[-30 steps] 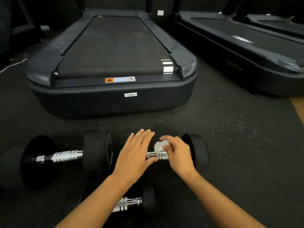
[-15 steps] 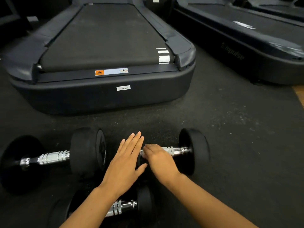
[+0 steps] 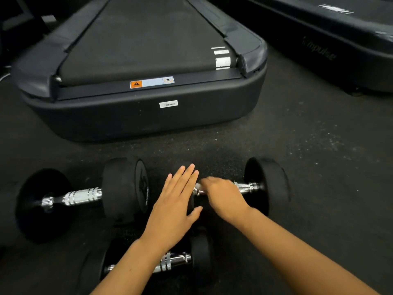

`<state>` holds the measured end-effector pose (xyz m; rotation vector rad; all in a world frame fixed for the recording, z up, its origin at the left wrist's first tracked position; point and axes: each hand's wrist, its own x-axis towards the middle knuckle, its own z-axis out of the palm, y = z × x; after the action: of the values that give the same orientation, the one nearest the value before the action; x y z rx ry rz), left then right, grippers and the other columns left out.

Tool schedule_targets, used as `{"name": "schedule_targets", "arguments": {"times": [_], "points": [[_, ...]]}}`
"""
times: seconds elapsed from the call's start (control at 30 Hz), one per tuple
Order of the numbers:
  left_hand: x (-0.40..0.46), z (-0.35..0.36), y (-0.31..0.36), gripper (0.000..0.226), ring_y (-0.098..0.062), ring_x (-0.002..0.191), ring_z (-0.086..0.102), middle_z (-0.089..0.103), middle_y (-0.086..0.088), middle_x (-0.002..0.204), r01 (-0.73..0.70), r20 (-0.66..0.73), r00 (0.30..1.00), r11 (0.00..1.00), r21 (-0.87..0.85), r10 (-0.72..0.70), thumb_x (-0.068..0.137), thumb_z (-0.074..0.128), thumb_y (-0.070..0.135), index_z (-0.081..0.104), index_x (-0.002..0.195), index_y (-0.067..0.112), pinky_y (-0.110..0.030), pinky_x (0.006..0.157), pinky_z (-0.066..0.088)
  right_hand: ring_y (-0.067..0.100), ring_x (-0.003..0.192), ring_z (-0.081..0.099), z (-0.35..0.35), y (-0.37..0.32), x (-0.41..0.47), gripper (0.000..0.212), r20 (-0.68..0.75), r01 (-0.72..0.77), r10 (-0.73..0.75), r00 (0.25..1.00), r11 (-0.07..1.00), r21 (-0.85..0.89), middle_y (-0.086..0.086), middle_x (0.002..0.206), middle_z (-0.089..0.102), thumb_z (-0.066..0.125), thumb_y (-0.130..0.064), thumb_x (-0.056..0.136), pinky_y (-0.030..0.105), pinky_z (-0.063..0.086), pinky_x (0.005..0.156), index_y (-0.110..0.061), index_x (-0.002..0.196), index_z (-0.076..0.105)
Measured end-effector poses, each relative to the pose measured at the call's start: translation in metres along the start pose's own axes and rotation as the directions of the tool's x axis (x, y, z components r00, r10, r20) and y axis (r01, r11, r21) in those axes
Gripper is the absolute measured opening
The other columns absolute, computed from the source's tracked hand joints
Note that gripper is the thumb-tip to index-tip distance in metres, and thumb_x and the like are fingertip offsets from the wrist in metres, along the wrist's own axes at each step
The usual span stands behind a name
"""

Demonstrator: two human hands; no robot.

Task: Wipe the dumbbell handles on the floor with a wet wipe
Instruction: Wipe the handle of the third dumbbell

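Three dumbbells lie on the dark rubber floor [image 3: 319, 167], just near of the treadmill [image 3: 148, 116]: left dumbbell [image 3: 83, 198], right dumbbell [image 3: 263, 186] and a near dumbbell [image 3: 180, 260] partly hidden under the left forearm. Work is on the right one. Left hand [image 3: 176, 207] lies flat w/ fingers [image 3: 187, 177] straight and close together, pressing on that dumbbell's left weight, which it mostly hides; prob. there to stop the thing rolling while the bar is rubbed. Right hand [image 3: 225, 196] curls over the chrome handle [image 3: 246, 186] near its left end, fingers bent down round the bar and blurred. A small white bit at its fingertips looks like the wet wipe [image 3: 198, 185]; most of it is tucked under the hand, so it sits between palm and metal, where wiping needs it. Handle's right stretch shows bare and shiny by the right weight. Left dumbbell's handle [image 3: 83, 196] and the near one's handle [image 3: 170, 262] sit untouched, apart from both hands; judging by that, those are yet to be gripped w/ the wipe.
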<state>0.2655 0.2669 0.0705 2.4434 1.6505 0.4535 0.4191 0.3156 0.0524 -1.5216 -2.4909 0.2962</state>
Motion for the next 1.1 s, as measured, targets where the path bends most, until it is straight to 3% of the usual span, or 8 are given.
{"name": "schedule_targets", "arguments": {"times": [0.13,0.3,0.47,0.53,0.77,0.93,1.03,1.1], "points": [[-0.001,-0.001,0.001,0.083,-0.002,0.140,-0.010,0.000,0.011,0.154,0.011,-0.001,1.000,1.000,-0.018,-0.011,0.084,0.062,0.035,0.007,0.145,0.025,-0.027,0.115,-0.010,0.027,0.098,0.058,-0.008,-0.006,0.006,0.024,0.080,0.011,-0.013,0.997,1.000,0.029,0.008,0.107,0.061,0.045,-0.009,0.088,0.037,0.044,0.081,-0.010,0.108,0.057],[-0.001,0.000,0.000,0.082,-0.002,0.140,-0.010,-0.001,0.011,0.154,-0.007,-0.017,1.000,1.000,-0.005,0.007,0.085,0.060,0.038,0.006,0.145,0.026,-0.029,0.115,-0.007,0.033,0.091,0.060,-0.021,0.005,0.027,0.020,0.266,-0.097,0.081,0.961,0.994,0.050,0.016,0.097,0.063,0.046,-0.019,0.092,0.040,0.047,0.075,-0.008,0.097,0.062],[-0.001,0.004,0.000,0.081,-0.005,0.142,-0.005,0.006,0.009,0.155,0.003,-0.035,0.999,1.000,-0.028,-0.004,0.083,0.063,0.035,0.012,0.146,0.023,-0.031,0.116,-0.003,0.025,0.093,0.060,-0.030,0.005,0.046,0.026,0.434,-0.082,0.037,0.900,0.993,0.086,0.014,0.098,0.066,0.045,-0.016,0.094,0.033,0.045,0.081,0.001,0.102,0.064],[-0.001,0.004,-0.002,0.081,-0.006,0.142,-0.002,0.010,0.007,0.155,-0.006,-0.046,0.999,0.999,-0.038,0.004,0.082,0.064,0.033,0.016,0.146,0.021,-0.032,0.116,-0.003,0.022,0.085,0.060,-0.034,0.005,0.051,0.026,0.478,-0.088,0.026,0.878,0.990,0.107,0.013,0.092,0.067,0.045,-0.015,0.094,0.031,0.045,0.077,0.002,0.095,0.065],[-0.001,0.004,-0.003,0.080,-0.005,0.142,-0.003,0.008,0.009,0.155,-0.013,-0.045,0.999,0.998,-0.054,0.011,0.082,0.063,0.034,0.016,0.146,0.022,-0.032,0.115,-0.004,0.016,0.065,0.051,-0.035,0.003,0.059,0.026,0.527,-0.080,0.018,0.850,0.992,0.096,0.004,0.067,0.055,0.047,-0.017,0.094,0.034,0.045,0.070,-0.008,0.071,0.057],[-0.001,0.004,-0.004,0.080,-0.007,0.142,-0.001,0.010,0.007,0.155,-0.022,-0.047,0.999,0.998,-0.058,0.019,0.082,0.064,0.035,0.018,0.146,0.020,-0.031,0.115,-0.003,0.014,0.074,0.051,-0.041,0.003,0.058,0.026,0.562,-0.039,-0.018,0.827,0.995,0.091,0.003,0.076,0.059,0.042,-0.014,0.096,0.022,0.036,0.063,-0.003,0.093,0.066],[-0.001,0.004,-0.004,0.080,-0.006,0.142,-0.001,0.011,0.007,0.155,-0.030,-0.055,0.998,0.998,-0.064,0.027,0.082,0.064,0.034,0.019,0.146,0.020,-0.030,0.115,-0.004,0.015,0.068,0.051,-0.039,0.001,0.059,0.028,0.534,-0.048,-0.008,0.846,0.995,0.092,0.001,0.065,0.053,0.045,-0.018,0.095,0.027,0.039,0.063,-0.006,0.073,0.059],[-0.001,0.004,-0.005,0.080,-0.006,0.142,-0.002,0.011,0.007,0.155,-0.031,-0.050,0.998,0.998,-0.058,0.028,0.082,0.063,0.035,0.019,0.146,0.020,-0.030,0.115,-0.004,0.020,0.075,0.059,-0.031,0.007,0.047,0.023,0.450,-0.032,-0.017,0.893,0.995,0.100,0.006,0.075,0.063,0.048,-0.017,0.093,0.034,0.048,0.070,-0.007,0.080,0.064]]}}
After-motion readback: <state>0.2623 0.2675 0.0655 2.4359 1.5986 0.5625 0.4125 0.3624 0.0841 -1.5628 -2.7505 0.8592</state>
